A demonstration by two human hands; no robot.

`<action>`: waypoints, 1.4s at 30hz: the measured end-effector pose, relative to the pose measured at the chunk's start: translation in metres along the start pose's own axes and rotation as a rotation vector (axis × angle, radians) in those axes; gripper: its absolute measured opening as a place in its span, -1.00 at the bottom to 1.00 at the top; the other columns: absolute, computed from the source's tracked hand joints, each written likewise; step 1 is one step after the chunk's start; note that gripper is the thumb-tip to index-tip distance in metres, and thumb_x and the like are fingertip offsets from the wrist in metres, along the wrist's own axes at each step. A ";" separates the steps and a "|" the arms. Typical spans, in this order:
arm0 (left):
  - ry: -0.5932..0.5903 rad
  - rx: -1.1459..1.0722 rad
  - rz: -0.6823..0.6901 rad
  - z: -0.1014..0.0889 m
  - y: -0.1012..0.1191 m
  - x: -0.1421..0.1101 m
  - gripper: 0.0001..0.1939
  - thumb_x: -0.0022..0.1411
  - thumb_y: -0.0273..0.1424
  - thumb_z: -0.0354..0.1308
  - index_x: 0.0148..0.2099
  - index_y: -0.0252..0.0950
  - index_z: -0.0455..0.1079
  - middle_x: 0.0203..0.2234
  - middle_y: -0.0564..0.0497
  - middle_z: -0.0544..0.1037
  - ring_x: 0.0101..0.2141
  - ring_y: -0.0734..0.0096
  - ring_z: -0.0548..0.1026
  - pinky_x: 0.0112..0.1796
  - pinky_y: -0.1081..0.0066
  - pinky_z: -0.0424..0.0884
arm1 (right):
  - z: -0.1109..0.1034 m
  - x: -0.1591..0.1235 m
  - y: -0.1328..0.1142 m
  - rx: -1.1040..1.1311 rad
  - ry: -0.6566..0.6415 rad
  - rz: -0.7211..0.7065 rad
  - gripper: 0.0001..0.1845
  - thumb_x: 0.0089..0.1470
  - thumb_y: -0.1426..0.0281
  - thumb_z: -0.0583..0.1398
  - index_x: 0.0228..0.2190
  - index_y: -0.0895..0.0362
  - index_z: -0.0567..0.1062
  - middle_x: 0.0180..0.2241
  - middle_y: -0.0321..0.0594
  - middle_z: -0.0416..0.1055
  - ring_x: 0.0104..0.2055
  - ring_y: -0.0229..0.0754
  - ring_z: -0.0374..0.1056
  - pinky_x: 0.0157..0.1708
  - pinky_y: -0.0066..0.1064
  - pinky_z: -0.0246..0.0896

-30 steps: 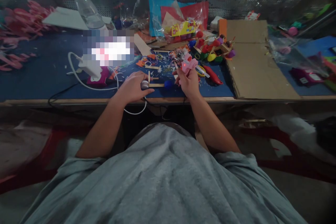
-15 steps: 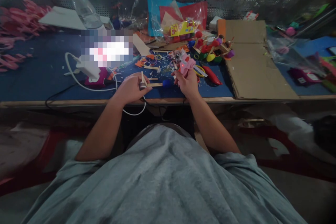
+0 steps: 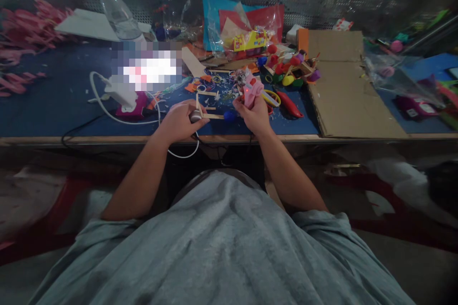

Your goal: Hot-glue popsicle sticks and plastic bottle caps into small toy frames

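My left hand (image 3: 180, 121) is closed around a small wooden stick assembly (image 3: 213, 116), with one stick standing up beside the fingers. A blue cup-like piece (image 3: 229, 115) is at the assembly's right end, and a greyish round part (image 3: 195, 115) shows at the fingertips. My right hand (image 3: 256, 116) is wrapped round a pink glue gun (image 3: 253, 91) with a small red light lit. The gun is above the table, apart from the sticks. Its tip is hard to make out.
Rubber bands, sticks and scraps litter the blue tabletop (image 3: 71, 105). Red-handled snips (image 3: 289, 105), a heap of coloured caps on sticks (image 3: 286, 66) and cardboard (image 3: 350, 90) lie to the right. A white cable (image 3: 125, 122), a purple box (image 3: 134, 107) and a bottle (image 3: 116, 12) are left.
The glue gun has tilted and moved slightly in my right hand. My left hand and the stick assembly have shifted a little, and the view has moved slightly.
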State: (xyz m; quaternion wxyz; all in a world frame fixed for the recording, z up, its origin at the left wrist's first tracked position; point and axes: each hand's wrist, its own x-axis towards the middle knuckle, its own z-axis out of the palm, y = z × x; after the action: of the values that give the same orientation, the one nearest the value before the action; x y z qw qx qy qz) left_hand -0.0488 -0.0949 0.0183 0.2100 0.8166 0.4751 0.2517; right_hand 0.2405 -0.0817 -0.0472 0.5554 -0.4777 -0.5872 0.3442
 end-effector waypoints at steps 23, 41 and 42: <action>0.099 -0.123 -0.060 0.016 0.017 0.009 -0.56 0.30 0.00 0.38 -0.01 -0.24 0.72 -0.11 -0.10 0.82 -0.11 0.07 0.71 0.08 0.14 0.63 | -0.006 -0.008 -0.028 0.080 -0.133 0.000 0.08 -0.36 -0.40 0.69 0.01 -0.04 0.59 0.01 -0.03 0.72 0.16 0.32 0.66 0.44 0.33 0.53; 0.146 -0.526 -0.054 0.029 -0.003 0.011 -0.46 0.12 0.09 0.56 -0.12 -0.23 0.61 -0.22 -0.10 0.72 -0.26 0.22 0.64 -0.18 0.23 0.64 | -0.004 -0.011 -0.029 0.170 -0.069 0.065 0.10 -0.29 -0.32 0.69 0.12 -0.03 0.55 -0.03 -0.05 0.74 0.08 0.25 0.69 0.26 0.24 0.66; 0.151 -0.536 -0.043 0.029 -0.004 0.012 -0.44 0.12 0.11 0.58 -0.12 -0.24 0.62 -0.24 -0.09 0.71 -0.27 0.25 0.63 -0.20 0.25 0.63 | -0.004 -0.011 -0.029 0.179 -0.067 0.070 0.10 -0.30 -0.30 0.70 0.12 -0.03 0.54 -0.02 -0.06 0.74 0.08 0.24 0.69 0.27 0.23 0.66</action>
State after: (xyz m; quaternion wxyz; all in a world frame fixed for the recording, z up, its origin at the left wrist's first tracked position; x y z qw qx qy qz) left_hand -0.0285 -0.0858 -0.0046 0.3877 0.7005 0.4233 0.4240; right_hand 0.2381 -0.1016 -0.0234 0.5638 -0.4346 -0.5551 0.4303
